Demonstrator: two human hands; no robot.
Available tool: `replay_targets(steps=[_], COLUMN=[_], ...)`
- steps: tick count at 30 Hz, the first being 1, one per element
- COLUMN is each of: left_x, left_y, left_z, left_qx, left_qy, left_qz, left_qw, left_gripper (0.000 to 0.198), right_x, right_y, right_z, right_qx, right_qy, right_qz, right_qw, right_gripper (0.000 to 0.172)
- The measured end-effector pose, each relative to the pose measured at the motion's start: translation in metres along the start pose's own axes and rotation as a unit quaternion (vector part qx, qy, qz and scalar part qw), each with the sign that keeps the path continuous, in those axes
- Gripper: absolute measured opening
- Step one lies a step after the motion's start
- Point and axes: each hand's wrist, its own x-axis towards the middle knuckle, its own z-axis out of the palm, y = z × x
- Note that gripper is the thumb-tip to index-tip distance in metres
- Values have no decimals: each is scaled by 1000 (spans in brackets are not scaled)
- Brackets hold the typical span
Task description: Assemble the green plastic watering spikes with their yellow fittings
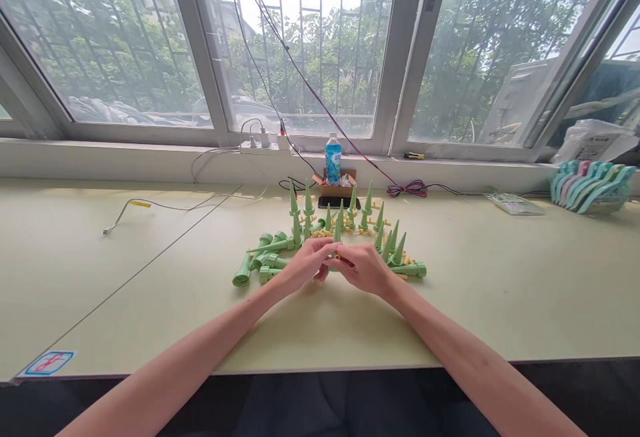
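Note:
My left hand (309, 262) and my right hand (367, 267) meet over the front of the table. Between them stands a green watering spike (337, 231), point up, its lower part mostly covered by fingers. Both hands are closed on it. A small yellow valve piece (337, 257) shows end-on at the right fingertips. To the left lies a pile of green spikes (270, 260) with wide ribbed collars. Several more spikes (367, 207) stand upright behind the hands, some with yellow valves attached. Loose yellow valves (325, 233) are scattered among them, partly hidden.
Behind the spikes are a dark phone (339, 203), a small cardboard box (336, 190) and a blue-labelled bottle (333, 158). Coiled cable (407, 188) lies along the sill. At far right is a bundle of pastel hangers (593, 187). A white cable (165, 205) crosses the left table.

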Motion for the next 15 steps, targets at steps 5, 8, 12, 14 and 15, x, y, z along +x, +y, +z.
replay_targets(steps=[5,8,12,14,15], left_x=[0,1,1,1,1], left_y=[-1,-2,-3,-3,-2], left_z=[-1,-1,-1,-1,-1], left_qx=[7,8,8,9,9], left_qy=[1,3,7,7,8], left_qz=[-2,-2,-5,-6,-7], left_qw=[1000,1000,1000,1000,1000], left_gripper=[36,35,34,34,34], right_x=[0,0,1,1,1], right_y=[0,0,-1,-1,0], right_z=[0,-1,-1,-1,-1], right_qx=[-8,-9,-7,-6,-3], right_qy=[-7,-7,-9,-10,-9], right_qz=[2,2,0,1,3], right_qw=[1000,1000,1000,1000,1000], right_gripper=[42,42,42,42,42])
